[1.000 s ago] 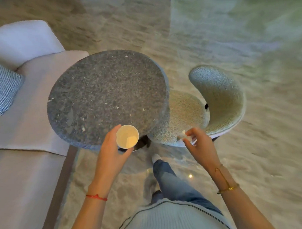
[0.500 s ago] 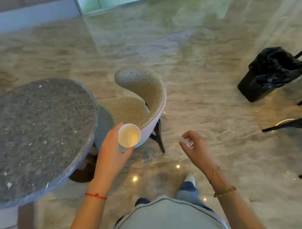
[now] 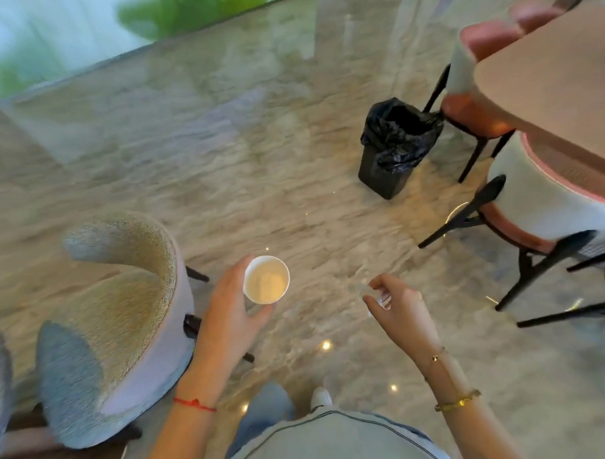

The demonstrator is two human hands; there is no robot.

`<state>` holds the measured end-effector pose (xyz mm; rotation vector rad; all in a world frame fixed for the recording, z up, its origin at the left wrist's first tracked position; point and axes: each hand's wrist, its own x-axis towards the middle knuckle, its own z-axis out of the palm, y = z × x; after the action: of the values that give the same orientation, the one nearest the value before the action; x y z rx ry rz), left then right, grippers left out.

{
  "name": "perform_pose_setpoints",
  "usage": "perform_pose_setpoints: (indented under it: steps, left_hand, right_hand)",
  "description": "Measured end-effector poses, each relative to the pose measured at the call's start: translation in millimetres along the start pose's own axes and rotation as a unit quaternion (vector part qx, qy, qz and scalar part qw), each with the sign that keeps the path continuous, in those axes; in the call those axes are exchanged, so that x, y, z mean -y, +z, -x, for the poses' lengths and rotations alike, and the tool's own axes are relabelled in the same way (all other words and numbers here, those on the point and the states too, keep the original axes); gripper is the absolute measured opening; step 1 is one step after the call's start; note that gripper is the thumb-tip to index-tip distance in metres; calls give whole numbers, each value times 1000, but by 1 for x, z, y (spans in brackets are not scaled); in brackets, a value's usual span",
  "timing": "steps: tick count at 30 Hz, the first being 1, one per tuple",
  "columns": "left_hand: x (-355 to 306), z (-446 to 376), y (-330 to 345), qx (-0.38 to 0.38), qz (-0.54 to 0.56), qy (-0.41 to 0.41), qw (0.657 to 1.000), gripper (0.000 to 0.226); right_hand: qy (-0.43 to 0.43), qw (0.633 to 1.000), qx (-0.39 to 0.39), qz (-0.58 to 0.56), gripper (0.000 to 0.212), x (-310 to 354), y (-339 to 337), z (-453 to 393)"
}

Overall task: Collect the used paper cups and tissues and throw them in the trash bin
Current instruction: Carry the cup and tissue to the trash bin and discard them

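The left hand point(image 3: 228, 307) is raised palm-in, thumb and fingers wrapped around a white paper cup point(image 3: 266, 279) held upright, its open mouth facing the camera. The right hand point(image 3: 398, 306) reaches forward with fingers curled, pinching a small white tissue point(image 3: 383, 298) that is blurred and mostly hidden by the fingers. Farther off to the right stands the trash bin point(image 3: 392, 150), lined with a black bag. No writing is readable on the cup or bin.
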<state>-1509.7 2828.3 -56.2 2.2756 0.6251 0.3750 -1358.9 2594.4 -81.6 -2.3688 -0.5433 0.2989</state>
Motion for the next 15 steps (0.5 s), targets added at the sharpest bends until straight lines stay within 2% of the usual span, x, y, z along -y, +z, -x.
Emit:
perform_pose_setpoints:
  steps: [8,15]
  left_hand:
    - [-53,-114,69,64,-1,39,997,80]
    - [-87,-249,131,110,-3,95,989,80]
  right_hand:
    - [47,997,-55,-10,16,-45,-48,-74]
    - [88,990,-105,12,13,-84,-80,-184]
